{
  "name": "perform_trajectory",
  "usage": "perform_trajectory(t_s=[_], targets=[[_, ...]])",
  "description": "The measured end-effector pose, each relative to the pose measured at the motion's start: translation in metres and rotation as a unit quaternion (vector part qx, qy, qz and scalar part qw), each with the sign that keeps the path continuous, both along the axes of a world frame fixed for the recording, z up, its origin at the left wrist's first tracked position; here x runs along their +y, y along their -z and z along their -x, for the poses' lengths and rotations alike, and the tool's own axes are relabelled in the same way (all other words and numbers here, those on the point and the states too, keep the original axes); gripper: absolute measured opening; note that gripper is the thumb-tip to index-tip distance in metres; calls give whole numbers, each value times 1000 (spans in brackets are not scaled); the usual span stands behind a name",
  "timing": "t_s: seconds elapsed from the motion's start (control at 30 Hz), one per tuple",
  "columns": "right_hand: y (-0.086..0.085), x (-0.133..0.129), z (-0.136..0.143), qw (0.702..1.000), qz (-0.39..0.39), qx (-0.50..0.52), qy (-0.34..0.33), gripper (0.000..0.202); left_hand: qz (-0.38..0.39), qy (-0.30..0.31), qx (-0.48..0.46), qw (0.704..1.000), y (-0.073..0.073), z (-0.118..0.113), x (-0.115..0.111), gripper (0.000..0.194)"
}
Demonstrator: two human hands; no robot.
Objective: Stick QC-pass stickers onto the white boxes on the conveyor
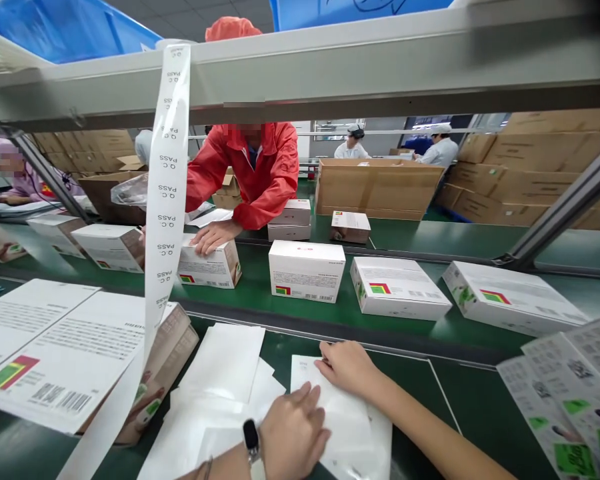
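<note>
My left hand [296,427], with a dark watch at the wrist, lies over the left edge of a white packet [357,433], its fingers spread. At the packet's top edge is my right hand [349,365], its fingers bent down against the surface; whether it pinches anything is hidden. A small printed label shows near the packet's upper left corner. Left of it, a loose pile of white sheets or bags [220,363] lies on the green bench. A strip of Q.C. PASS stickers [167,180] hangs from the shelf in front of the pile's left side.
White boxes [307,270] stand in a row on the green belt. Large white boxes [65,353] lie at the left, printed leaflets [570,393] at the right. Across the belt, a person in red [265,167] touches a box. A metal shelf [330,60] spans overhead.
</note>
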State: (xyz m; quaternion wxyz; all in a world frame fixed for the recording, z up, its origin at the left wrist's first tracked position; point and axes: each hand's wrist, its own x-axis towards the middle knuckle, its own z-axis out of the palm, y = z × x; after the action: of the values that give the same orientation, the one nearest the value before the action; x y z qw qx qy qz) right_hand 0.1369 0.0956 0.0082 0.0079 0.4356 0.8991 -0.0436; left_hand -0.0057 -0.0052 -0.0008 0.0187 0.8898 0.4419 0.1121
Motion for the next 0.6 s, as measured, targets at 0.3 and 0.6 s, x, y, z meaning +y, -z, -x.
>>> perform_trajectory(t_s=[0.3, 0.6], targets=[[6, 5, 14, 994, 60, 80, 32, 27, 94, -22, 52, 994, -4, -3, -3, 35], [-33, 25, -23, 827, 365, 426, -7, 38, 105, -9, 45, 993, -6, -4, 7, 26]])
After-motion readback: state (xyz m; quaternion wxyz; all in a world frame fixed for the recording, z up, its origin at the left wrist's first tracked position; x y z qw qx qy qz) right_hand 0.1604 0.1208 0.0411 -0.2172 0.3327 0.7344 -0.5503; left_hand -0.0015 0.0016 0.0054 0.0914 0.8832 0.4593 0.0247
